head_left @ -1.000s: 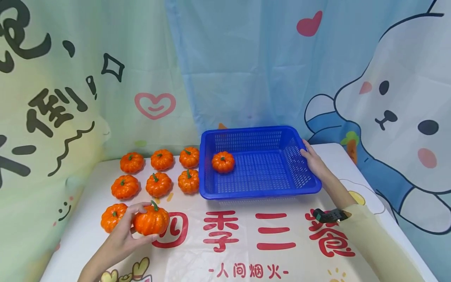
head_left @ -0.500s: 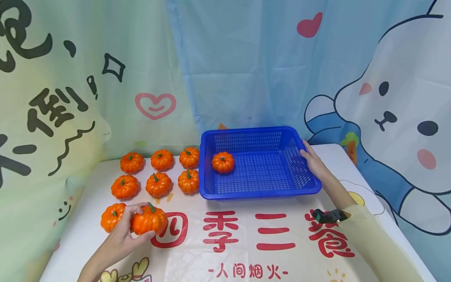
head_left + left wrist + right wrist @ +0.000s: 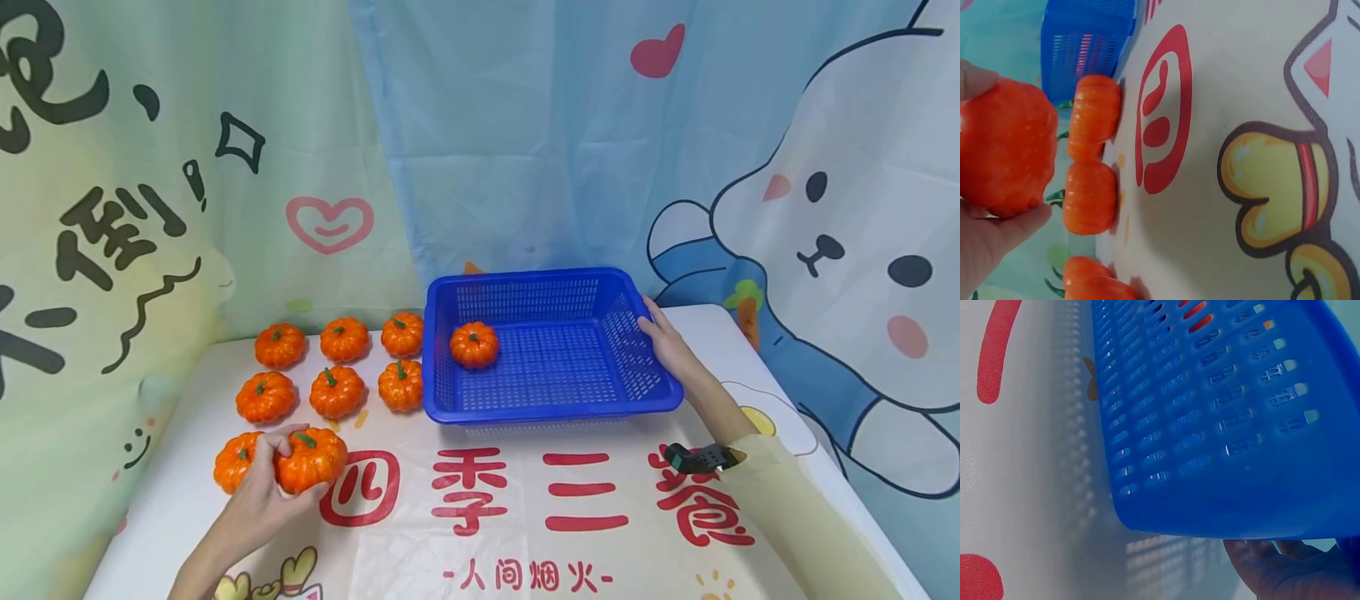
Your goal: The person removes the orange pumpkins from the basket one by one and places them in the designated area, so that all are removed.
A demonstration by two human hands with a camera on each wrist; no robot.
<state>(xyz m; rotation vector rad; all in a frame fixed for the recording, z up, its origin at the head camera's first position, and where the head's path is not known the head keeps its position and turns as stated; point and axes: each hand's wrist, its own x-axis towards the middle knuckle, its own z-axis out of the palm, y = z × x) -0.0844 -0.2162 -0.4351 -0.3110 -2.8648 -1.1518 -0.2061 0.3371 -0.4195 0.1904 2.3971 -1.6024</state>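
Note:
My left hand (image 3: 264, 487) grips a small orange pumpkin (image 3: 315, 462) with a green stem, thumb below and fingers over its far side. Behind that hand sits another pumpkin (image 3: 234, 461), partly hidden by it. In the left wrist view the held pumpkin (image 3: 1007, 147) fills the left side, apart from the tabletop. At the right end of a blue plastic basket (image 3: 555, 412), my right hand (image 3: 670, 342) holds the rim. The right wrist view shows the fingers (image 3: 1247, 562) bent against the basket's end wall. One pumpkin (image 3: 474, 345) lies inside the basket, near its left end.
Left of the basket, several pumpkins (image 3: 337, 392) stand in rows on the table; the nearest pumpkin (image 3: 401, 386) is close against the basket's left side. A printed cloth (image 3: 525, 492) covers the front. A curtain (image 3: 480, 142) hangs behind the table.
My left hand has shifted a little to the left with the pumpkin, which now appears closer to the front-left pumpkin. The right hand and the basket have stayed in place.

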